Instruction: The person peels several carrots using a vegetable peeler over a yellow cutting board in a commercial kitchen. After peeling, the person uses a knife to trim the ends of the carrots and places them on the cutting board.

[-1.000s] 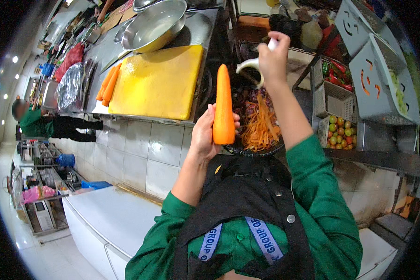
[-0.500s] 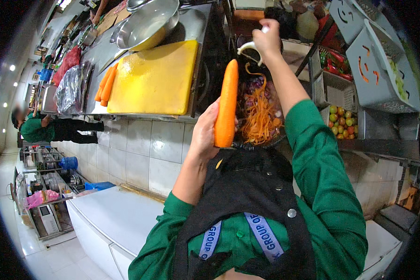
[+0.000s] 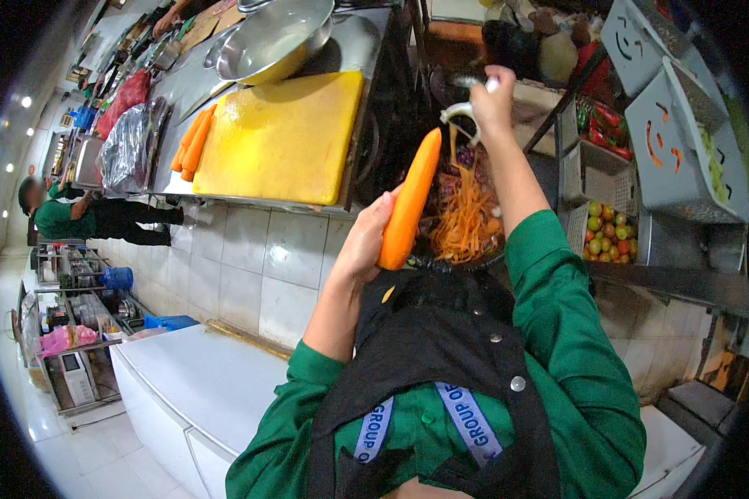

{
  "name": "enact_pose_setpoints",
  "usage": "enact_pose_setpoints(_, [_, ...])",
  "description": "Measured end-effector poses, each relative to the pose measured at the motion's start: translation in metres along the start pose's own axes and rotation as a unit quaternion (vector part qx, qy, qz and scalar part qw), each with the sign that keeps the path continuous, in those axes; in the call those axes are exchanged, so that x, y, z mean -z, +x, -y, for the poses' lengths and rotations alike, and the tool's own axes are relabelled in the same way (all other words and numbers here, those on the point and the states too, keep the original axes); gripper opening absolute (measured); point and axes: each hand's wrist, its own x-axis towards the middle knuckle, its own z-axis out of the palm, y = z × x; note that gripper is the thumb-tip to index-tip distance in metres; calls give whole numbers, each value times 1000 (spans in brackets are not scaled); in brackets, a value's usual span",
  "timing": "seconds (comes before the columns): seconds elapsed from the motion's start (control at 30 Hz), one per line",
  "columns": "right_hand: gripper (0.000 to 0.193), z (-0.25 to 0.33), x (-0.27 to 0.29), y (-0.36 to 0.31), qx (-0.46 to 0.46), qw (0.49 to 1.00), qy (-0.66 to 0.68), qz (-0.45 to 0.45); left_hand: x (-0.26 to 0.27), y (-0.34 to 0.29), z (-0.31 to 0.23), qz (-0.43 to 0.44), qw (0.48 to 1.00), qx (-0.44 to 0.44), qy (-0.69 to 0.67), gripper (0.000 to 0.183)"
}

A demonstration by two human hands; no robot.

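Peeling in hand: you hold a carrot (image 3: 408, 204) at centre frame, peeler (image 3: 462, 112) at its top end.

Your left hand (image 3: 366, 245) is closed around the carrot's lower end, holding it tilted over the dark bin (image 3: 462, 258) of orange peelings (image 3: 462, 220). Your right hand (image 3: 493, 104), upper centre, is clenched on the pale peeler, its head just beside the carrot's tip. I judge one peeling stroke at its end or start. The next stroke calls for the blade set on an unpeeled strip, with a turn of the carrot. Peeled carrots (image 3: 193, 145) lie beside the yellow cutting board (image 3: 283, 137), upper left, below a steel bowl (image 3: 275, 37).
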Motion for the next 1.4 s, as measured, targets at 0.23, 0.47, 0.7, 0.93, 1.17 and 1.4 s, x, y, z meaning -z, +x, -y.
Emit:
enact_pose_setpoints(0.23, [41,-72,60,-53,-188,979,-55,58,36,-14,-5,-62,988,-19,143,58])
enact_pose_setpoints(0.47, [49,-110,121,-72,-147,988,-3,55,98,-38,-35,-190,973,-8,131,73])
enact_pose_setpoints(0.7, [49,-109,134,-121,-365,930,-14,-42,186,-35,-100,-333,936,-101,49,60])
enact_pose_setpoints(0.93, [47,-64,49,-146,-373,923,-81,-45,330,-9,-144,-462,792,-247,314,45])
enact_pose_setpoints(1.17, [44,14,-76,-137,-254,961,-105,-41,426,-35,-154,-350,811,-179,434,36])
enact_pose_setpoints(1.4, [41,90,-190,-129,-67,996,-50,40,452,-152,-288,-446,664,-486,352,27])
